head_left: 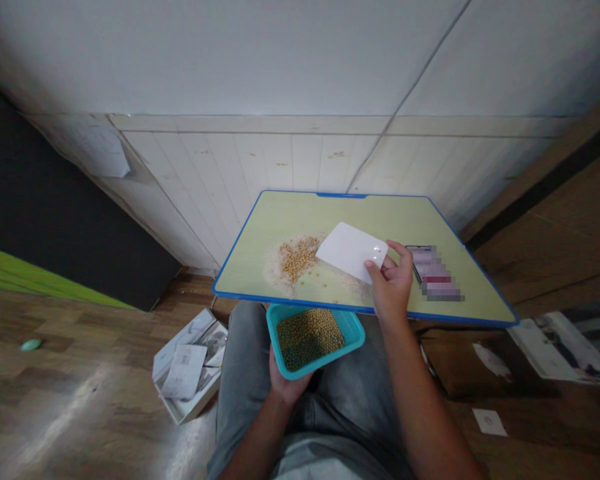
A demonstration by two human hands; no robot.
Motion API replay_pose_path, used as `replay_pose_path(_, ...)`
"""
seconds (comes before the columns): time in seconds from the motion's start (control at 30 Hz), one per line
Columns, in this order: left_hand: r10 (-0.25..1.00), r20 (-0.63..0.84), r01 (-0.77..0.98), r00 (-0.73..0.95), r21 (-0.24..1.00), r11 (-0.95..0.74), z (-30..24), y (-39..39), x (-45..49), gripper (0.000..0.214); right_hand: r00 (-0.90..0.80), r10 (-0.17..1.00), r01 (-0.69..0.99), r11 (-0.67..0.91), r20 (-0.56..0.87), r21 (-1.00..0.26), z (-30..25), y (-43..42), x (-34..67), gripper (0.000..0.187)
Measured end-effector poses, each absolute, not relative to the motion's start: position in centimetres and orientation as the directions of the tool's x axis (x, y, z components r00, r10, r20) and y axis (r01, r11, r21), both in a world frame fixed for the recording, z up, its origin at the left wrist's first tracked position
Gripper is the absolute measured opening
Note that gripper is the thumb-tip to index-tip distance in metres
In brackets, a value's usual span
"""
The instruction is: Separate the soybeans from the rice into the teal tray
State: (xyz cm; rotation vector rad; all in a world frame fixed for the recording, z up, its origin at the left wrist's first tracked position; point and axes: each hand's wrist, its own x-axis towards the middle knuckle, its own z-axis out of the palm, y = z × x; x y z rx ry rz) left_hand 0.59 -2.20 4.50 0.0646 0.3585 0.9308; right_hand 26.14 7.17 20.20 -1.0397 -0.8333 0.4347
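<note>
Between thumb and fingers, my right hand [394, 277] pinches a white card [347, 252] by its right end, just above the table [380, 213]. Left of the card lies a pile of yellow beans [299, 259], with pale rice-like grains [275, 270] spread around and among them. My left hand [285, 383] grips a turquoise plastic basket [357, 331] from below, over the lap and under the table's front edge. Many round, yellowish beans [310, 337] cover the basket's bottom. The left fingers are mostly hidden beneath it.
A phone-like item [433, 273], partly blurred out, lies on the table's right side. On the floor to the left stands an open white box [190, 367] with papers. A cardboard box [465, 363] sits at the right. The wall [260, 160] rises directly behind the table.
</note>
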Motion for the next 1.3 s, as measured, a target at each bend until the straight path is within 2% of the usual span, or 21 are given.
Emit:
replay_pose_path(0.1,0.818,-0.242,-0.785,0.522,0.241,0.571,5.1,-2.2,0.7,0.054,0.603,0.68,0.06,0.483,0.417,-0.874,20.4,7.1,26.1,0.062)
replay_pose_path(0.27,0.827,-0.321,-0.783,0.461,0.293,0.549,6.6,-2.0,1.0,0.055,0.579,0.667,0.127,0.493,0.468,-0.86,20.2,7.1,26.3,0.051)
replay_pose_path(0.57,0.816,-0.37,-0.767,0.444,0.315,0.56,6.4,-1.9,1.1,0.051,0.556,0.675,0.227,0.438,0.485,-0.87,19.9,7.0,26.7,0.05)
replay_pose_path(0.73,0.8,-0.413,-0.77,0.436,0.289,0.569,6.8,-2.0,1.1,0.047,0.598,0.662,0.194,0.429,0.453,-0.882,19.5,6.9,26.8,0.05)
replay_pose_path(1.0,0.798,-0.336,-0.773,0.5,0.243,0.586,5.4,-2.0,1.5,0.048,0.65,0.622,0.213,0.402,0.437,-0.89,19.7,6.5,26.7,0.051)
replay_pose_path(1.3,0.772,-0.26,-0.752,0.58,0.192,0.63,4.3,-1.9,1.2,0.061,0.728,0.49,0.3,0.402,0.479,-0.865,20.8,5.9,25.8,0.038)
